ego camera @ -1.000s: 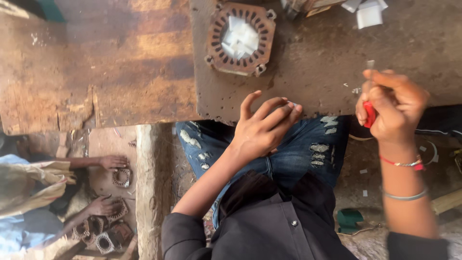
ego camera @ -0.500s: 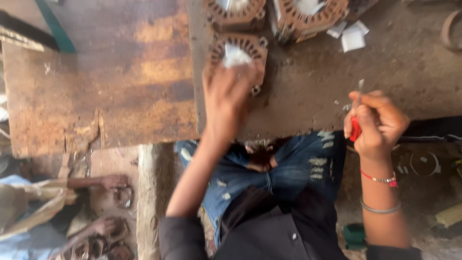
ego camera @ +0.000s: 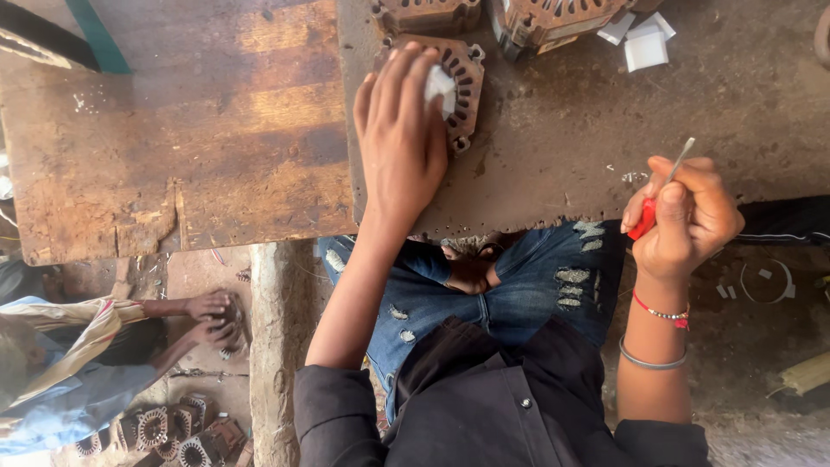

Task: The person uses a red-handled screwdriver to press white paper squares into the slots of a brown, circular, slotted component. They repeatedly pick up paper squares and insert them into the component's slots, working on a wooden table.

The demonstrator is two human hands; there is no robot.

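While the left hand (ego camera: 399,138) is laid flat over a rust-brown slotted stator core (ego camera: 456,91) on the dark metal bench top (ego camera: 571,147), the right hand (ego camera: 683,216) is held off the bench edge, well apart from the core, at about four o'clock from it. Seen from the right hand, the core lies toward ten o'clock, so the left hand is plainly the nearer of the two: its fingers are stretched toward twelve o'clock across the core's left half, pressed down rather than curled, with a small white piece of paper (ego camera: 439,84) showing just beside the fingertips inside the ring. No closed grasp is made there; the fingers are spread and resting on the part. The right hand is closed in a fist around a thin tool with a red handle (ego camera: 643,220), whose slim metal shaft (ego camera: 680,159) is pointed up toward one o'clock, its long axis angled slightly away from the core. The right forearm rises nearly straight from six o'clock, wrist bent a little inward, while the left forearm runs from seven o'clock up to the core. More stator cores (ego camera: 553,17) and white paper slips (ego camera: 644,47) are seen at the bench's far edge, and another person's hands (ego camera: 207,318) are occupied low at eight o'clock.
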